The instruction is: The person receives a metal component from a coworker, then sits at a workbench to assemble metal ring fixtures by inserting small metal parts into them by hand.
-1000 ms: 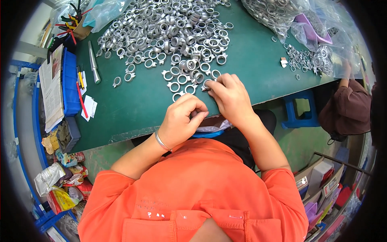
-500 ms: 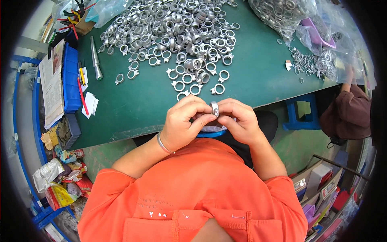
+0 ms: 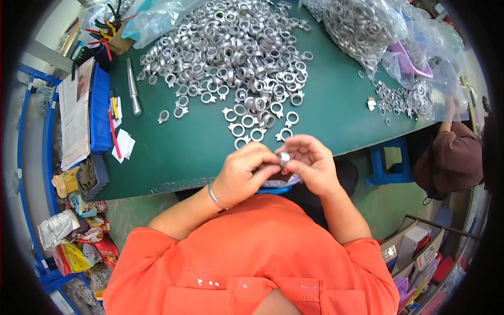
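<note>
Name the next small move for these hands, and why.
I'd likely turn the silver ring slightly at the fingertips: the left hand pinches it, the right hand has its thumb close against it, and fingers cover part of its surface, which a turn might expose.

newspaper against a blue bin, red pen by white paper, blue stool near a person in brown

Ring: was partly hidden between left hand and right hand, its finer details blurred.
Pile: was cut off by the upper edge, its bottom layer buried.
Bag: was cut off above too.
Small rings: were too tiny to tell their exact shape.
Purple tray: was partly veiled by plastic.
</note>
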A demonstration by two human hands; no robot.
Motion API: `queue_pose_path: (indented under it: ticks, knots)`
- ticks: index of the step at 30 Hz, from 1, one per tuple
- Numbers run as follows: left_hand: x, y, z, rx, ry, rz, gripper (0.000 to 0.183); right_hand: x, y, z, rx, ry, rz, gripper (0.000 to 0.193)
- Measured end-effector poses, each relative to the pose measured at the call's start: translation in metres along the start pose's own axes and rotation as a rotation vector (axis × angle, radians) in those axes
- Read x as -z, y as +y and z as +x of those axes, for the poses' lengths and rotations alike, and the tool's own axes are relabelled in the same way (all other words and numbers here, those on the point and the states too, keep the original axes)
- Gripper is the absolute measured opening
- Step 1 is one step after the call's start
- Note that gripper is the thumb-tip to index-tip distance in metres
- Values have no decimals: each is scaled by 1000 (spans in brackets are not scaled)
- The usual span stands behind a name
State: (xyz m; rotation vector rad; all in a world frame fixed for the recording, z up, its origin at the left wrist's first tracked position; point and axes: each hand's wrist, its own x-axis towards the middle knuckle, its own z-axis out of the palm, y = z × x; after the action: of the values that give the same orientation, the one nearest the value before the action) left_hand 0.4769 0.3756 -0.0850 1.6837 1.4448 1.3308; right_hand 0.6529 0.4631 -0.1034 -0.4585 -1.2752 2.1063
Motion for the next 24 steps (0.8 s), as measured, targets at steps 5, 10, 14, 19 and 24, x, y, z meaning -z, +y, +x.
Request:
queue_pose_path:
  ticks: [5,10,14,19,24]
  knots:
    - [7,0,1,104,16,-38,9,7,-2,-1,-183,52,271,31]
    - [12,-6,-4,124,20,-40,8,8,-10,-10,-37,-66,-50,23]
    - [18,-12,-9,137,61,-8,8,3,-19,-20,155,-289,-924,26]
    - [15,-11,-12,161,85,-8,6,3,-13,5,455,-41,-1367,14]
    - [8,-1,-9,194,68,-23,7,11,0,24,425,103,-1346,13]
